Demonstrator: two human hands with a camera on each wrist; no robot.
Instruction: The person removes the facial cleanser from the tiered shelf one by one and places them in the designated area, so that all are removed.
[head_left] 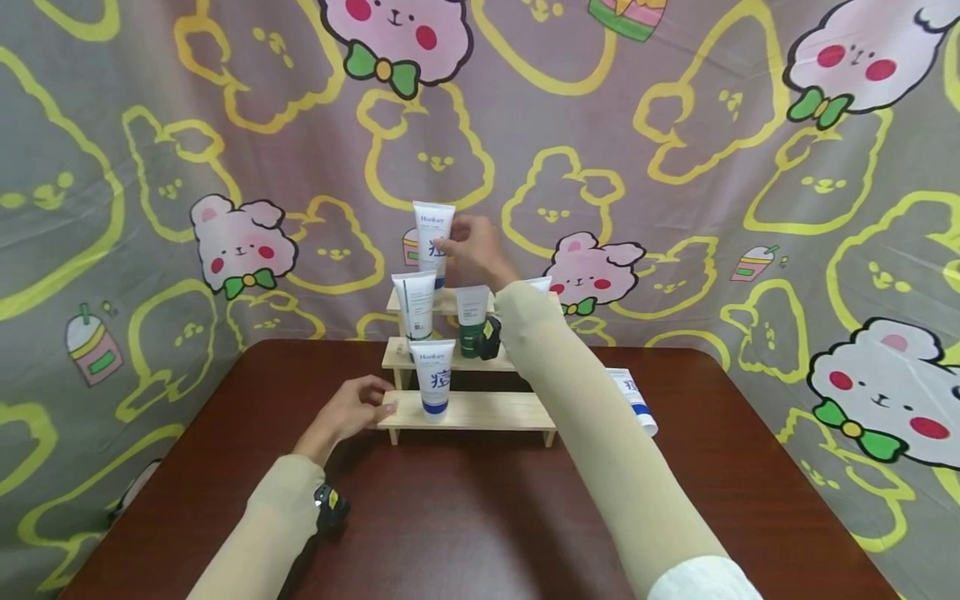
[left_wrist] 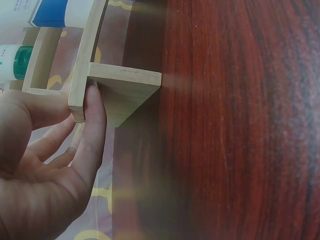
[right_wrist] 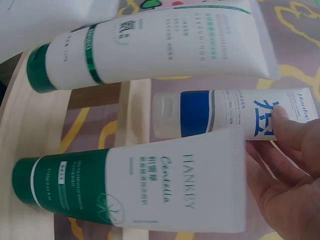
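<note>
1. Head view, far left: the left hand [head_left: 352,410] rests at the left end of the pale three-step wooden rack [head_left: 480,410] on the dark red-brown wooden surface [head_left: 465,517]. In the left wrist view its fingers [left_wrist: 92,132] lie straight against the end of the lowest step [left_wrist: 82,65], thumb on the other side; this grip is relaxed, steadying the rack and not closed round it.

2. Left column of the rack: a white tube with a blue band [head_left: 434,378] stands cap-down on the bottom step, and a white tube with a dark green stripe [head_left: 415,305] stands on the middle step above it.

3. Top step: the right hand [head_left: 474,250] pinches the white upright tube with blue lettering [head_left: 433,237] by its upper, crimped half, thumb [right_wrist: 287,122] over the print. The tube lies left of the palm, its long axis vertical, cap down over the top step; whether the cap touches the wood I cannot tell. The right hand is the nearer one.

4. Just right: a white-and-dark-green tube [head_left: 472,320] stands on the middle step, close under the right wrist.

5. Right of the rack: another white-and-blue tube [head_left: 633,400] lies flat on the surface, with bare wood around it.
</note>
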